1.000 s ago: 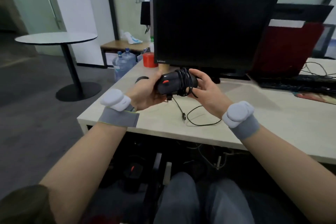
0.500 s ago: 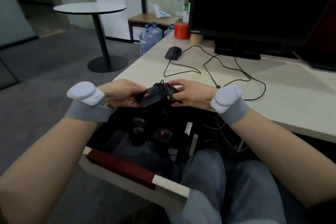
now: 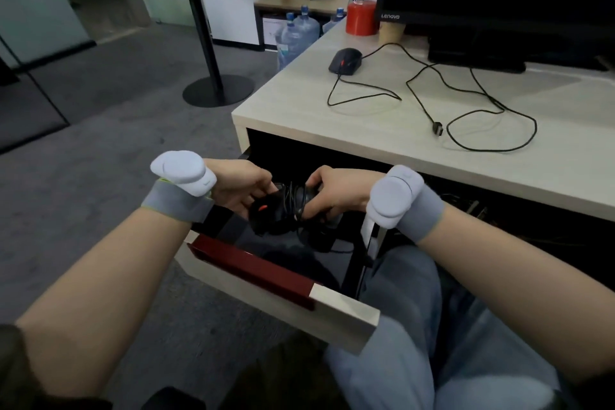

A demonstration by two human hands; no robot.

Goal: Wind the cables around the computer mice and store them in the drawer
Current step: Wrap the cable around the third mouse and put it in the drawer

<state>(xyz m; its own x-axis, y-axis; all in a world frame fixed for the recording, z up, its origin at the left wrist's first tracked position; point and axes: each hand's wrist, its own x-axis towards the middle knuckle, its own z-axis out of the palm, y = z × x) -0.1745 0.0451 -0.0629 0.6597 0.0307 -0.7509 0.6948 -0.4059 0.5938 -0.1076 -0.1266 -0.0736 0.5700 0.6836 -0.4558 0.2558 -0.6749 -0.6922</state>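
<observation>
Both your hands grip the wound mouse (image 3: 278, 210) over the open drawer (image 3: 283, 289): left hand (image 3: 241, 188) curled round its front, right hand (image 3: 336, 193) pinching its coiled rear. Beyond your grip, the second mouse (image 3: 345, 60) lies uncoiled on the desk (image 3: 382, 130).

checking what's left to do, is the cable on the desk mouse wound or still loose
Loose. The cable lies spread in loops across the desk, trailing from the mouse, its plug end lying free.

We reach both forearms forward and down; our left hand (image 3: 241, 188) and right hand (image 3: 336, 191) curl their fingers toward each other, gripping from either side; both wrists wear grey bands
</observation>
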